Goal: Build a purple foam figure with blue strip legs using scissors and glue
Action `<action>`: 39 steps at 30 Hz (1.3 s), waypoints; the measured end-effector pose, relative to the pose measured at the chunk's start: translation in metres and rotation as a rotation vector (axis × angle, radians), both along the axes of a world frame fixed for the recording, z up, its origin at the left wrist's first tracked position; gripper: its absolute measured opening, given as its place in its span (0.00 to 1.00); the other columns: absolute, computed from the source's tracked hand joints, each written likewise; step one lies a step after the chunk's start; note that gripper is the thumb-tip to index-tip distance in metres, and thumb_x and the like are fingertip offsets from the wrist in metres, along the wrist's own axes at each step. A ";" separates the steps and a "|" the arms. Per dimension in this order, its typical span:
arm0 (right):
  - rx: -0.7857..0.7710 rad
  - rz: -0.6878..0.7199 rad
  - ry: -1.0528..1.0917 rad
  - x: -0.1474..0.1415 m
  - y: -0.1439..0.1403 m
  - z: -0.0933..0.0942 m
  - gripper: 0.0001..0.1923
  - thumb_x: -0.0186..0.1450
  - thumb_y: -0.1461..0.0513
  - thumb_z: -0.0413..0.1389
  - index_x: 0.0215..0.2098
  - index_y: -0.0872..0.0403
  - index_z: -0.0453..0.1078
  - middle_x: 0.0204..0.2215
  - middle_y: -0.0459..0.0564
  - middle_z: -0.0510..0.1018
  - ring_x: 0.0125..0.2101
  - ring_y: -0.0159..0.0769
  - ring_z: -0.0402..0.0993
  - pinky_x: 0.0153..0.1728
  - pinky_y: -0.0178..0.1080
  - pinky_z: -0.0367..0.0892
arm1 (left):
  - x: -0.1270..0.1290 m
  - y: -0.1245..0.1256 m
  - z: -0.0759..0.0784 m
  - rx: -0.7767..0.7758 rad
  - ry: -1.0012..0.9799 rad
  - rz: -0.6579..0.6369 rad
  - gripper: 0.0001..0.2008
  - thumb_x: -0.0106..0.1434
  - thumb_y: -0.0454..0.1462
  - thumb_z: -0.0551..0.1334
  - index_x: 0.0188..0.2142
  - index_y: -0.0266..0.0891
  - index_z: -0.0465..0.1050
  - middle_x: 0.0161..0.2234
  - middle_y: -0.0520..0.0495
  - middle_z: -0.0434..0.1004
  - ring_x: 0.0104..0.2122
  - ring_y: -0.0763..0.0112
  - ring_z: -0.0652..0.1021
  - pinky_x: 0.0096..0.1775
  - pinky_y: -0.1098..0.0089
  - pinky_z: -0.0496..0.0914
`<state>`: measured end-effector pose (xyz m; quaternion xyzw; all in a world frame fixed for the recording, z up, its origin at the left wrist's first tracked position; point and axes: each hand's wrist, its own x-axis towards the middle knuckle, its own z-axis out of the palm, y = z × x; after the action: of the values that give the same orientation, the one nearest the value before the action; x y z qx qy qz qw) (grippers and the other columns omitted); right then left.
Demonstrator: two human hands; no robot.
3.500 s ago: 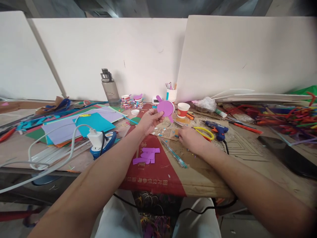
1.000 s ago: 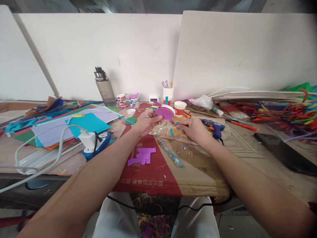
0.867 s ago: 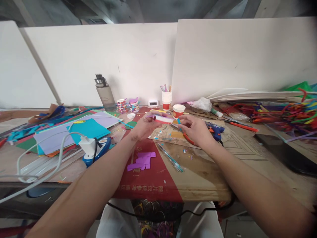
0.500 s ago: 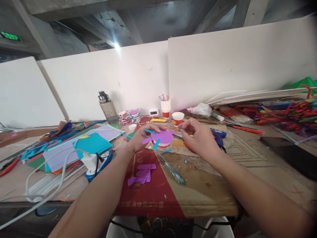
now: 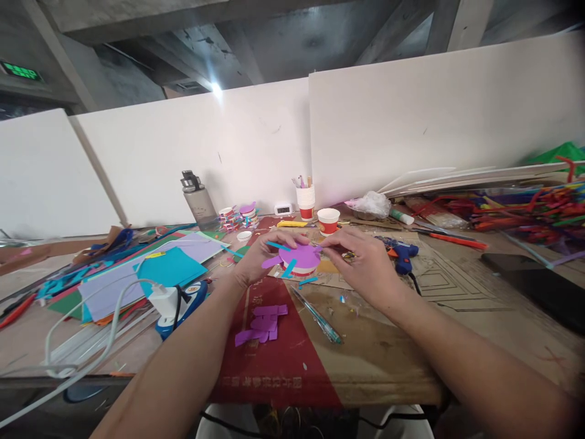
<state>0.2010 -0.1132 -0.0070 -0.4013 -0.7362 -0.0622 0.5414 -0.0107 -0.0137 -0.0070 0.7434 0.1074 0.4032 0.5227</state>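
Observation:
My left hand (image 5: 256, 256) is wrapped round the far left side of a small paper cup (image 5: 305, 272) with a red and white wall. On the cup's top lies a purple cutout (image 5: 299, 256) with tabs sticking out and blue strips (image 5: 289, 268) on it. The fingers of my right hand (image 5: 359, 259) are pinched together at the cutout's right tab. A small blue strip showed at these fingertips a moment earlier; the fingers hide it now. Another blue strip (image 5: 308, 281) lies just in front of the cup.
Purple pieces (image 5: 265, 322) and a pen (image 5: 317, 316) lie nearer me. A blue glue gun (image 5: 402, 253) rests right of my right hand. Behind stand a red and white cup (image 5: 328, 222) and a bottle (image 5: 198, 201). A power strip (image 5: 192, 302) with cables is at left.
My right hand has moved left, from beside the cup to the right edge of the purple cutout. My left hand keeps hold of the cup in nearly the same place.

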 end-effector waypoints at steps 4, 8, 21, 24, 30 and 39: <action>0.039 0.048 0.013 -0.001 -0.001 0.000 0.10 0.64 0.70 0.57 0.37 0.50 0.76 0.35 0.48 0.82 0.37 0.35 0.77 0.40 0.38 0.71 | 0.002 -0.005 0.003 -0.023 0.007 0.025 0.12 0.49 0.40 0.74 0.31 0.38 0.78 0.42 0.39 0.81 0.49 0.57 0.77 0.50 0.62 0.68; 0.041 0.044 0.014 -0.002 -0.001 0.000 0.10 0.64 0.68 0.57 0.37 0.49 0.78 0.35 0.49 0.82 0.37 0.36 0.78 0.42 0.41 0.73 | 0.004 -0.007 0.006 -0.040 0.013 0.033 0.12 0.49 0.40 0.74 0.32 0.38 0.78 0.43 0.39 0.80 0.49 0.57 0.77 0.49 0.62 0.68; -0.020 0.124 0.005 -0.003 0.000 0.000 0.11 0.65 0.67 0.55 0.41 0.49 0.78 0.38 0.50 0.82 0.40 0.38 0.77 0.44 0.43 0.71 | 0.009 -0.004 -0.001 -0.157 -0.065 0.050 0.13 0.46 0.36 0.75 0.32 0.38 0.77 0.40 0.44 0.81 0.42 0.65 0.79 0.45 0.65 0.71; -0.179 0.178 0.090 -0.003 -0.001 0.002 0.13 0.65 0.64 0.56 0.46 0.48 0.76 0.41 0.50 0.81 0.40 0.37 0.76 0.41 0.41 0.71 | 0.013 -0.006 -0.003 -0.253 -0.096 0.066 0.15 0.45 0.37 0.76 0.33 0.37 0.78 0.34 0.46 0.81 0.32 0.71 0.78 0.39 0.69 0.72; -0.559 0.163 0.402 0.002 0.006 0.003 0.20 0.59 0.56 0.61 0.49 0.52 0.75 0.39 0.50 0.78 0.31 0.33 0.69 0.34 0.38 0.66 | 0.021 -0.006 -0.005 -0.524 -0.172 0.121 0.17 0.42 0.38 0.77 0.30 0.35 0.76 0.26 0.51 0.77 0.23 0.78 0.74 0.29 0.75 0.70; -0.894 0.445 0.845 0.005 0.018 -0.007 0.18 0.50 0.50 0.66 0.30 0.55 0.75 0.28 0.45 0.72 0.26 0.27 0.59 0.26 0.34 0.56 | 0.027 -0.007 -0.005 -0.598 -0.109 0.172 0.17 0.45 0.38 0.76 0.29 0.32 0.73 0.24 0.50 0.75 0.22 0.79 0.74 0.29 0.75 0.69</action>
<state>0.2060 -0.0947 -0.0143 -0.4156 -0.4804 0.5265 0.5650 0.0162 -0.0208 -0.0123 0.5220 0.2556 0.4358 0.6872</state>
